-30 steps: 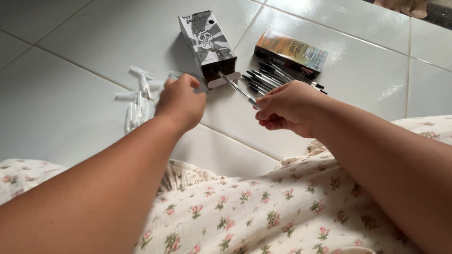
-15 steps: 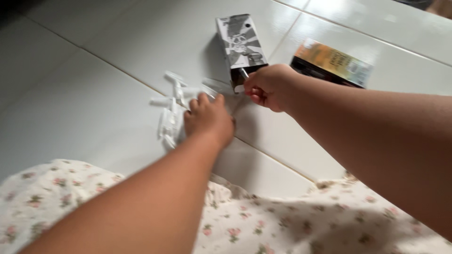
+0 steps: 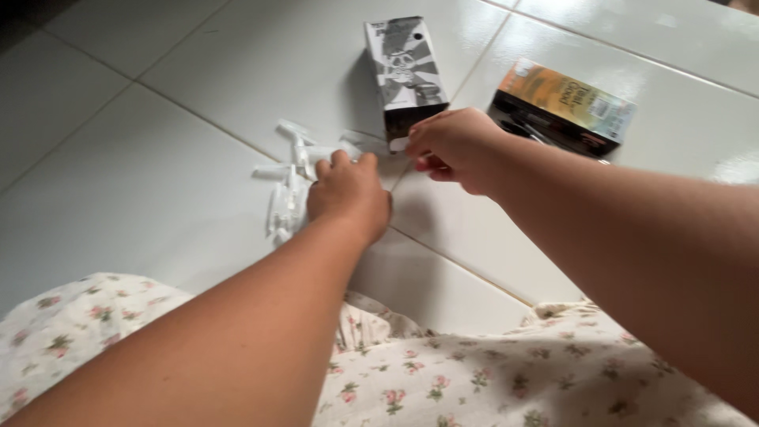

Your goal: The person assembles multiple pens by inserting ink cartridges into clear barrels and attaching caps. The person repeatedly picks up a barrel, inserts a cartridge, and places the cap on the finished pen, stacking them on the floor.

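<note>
Your right hand [image 3: 455, 146] is closed into a loose fist at the open near end of the grey box [image 3: 405, 75], fingertips pinched at the white flap there; whatever they pinch is hidden behind the knuckles, so you cannot tell whether a pen is in the grip or not. Your left hand [image 3: 348, 194] lies palm down on the tile floor [image 3: 158, 103], fingers curled and spread a little over the near edge of the white caps [image 3: 288, 178]; it touches or covers a few of them, but whether one is actually gripped is not clear. The caps sit just left of that hand, scattered in a loose heap, most with their long axes running roughly away from you, a few lying crosswise. Your left hand is far the nearer to them; your right is well apart from them, across the box mouth. The grey box lies flat, long axis pointing away from you and slightly left, its open end toward you and touching your right fingertips. To its right, well apart, lies the orange box [image 3: 565, 103], long axis slanting from upper left to lower right, with dark pens [image 3: 528, 130] just showing at its near edge, behind your right forearm.
</note>
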